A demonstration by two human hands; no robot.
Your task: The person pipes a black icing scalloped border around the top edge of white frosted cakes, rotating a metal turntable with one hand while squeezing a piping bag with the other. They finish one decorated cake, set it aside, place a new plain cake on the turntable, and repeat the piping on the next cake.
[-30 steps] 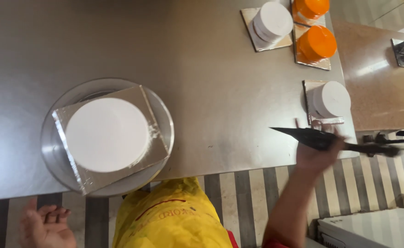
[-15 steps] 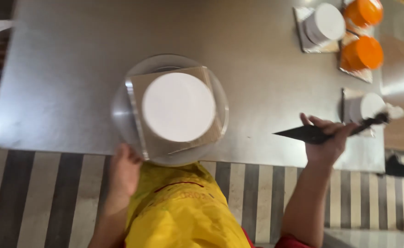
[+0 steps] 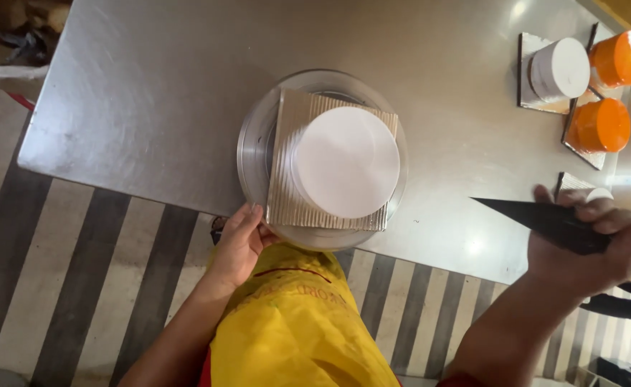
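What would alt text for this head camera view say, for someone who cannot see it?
Seen from above, a person's left hand touches the rim of a round metal turntable carrying a white round cake on a square silver board, while the right hand grips a dark pointed piping bag. Farther right on the steel table sit one white cake and two orange cakes.

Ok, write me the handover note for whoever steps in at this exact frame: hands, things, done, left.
Left hand: open, fingers against the near rim of the round metal turntable.
Right hand: grip closed around a dark piping cone, tip pointing left, held above the steel table edge.
Things: white round cake on a ridged silver board, centred on the turntable. At the far right, a small white cake and two orange cakes.
Done: the white round cake is smooth-coated and in place.
Left: its top is bare; no piping on it yet.
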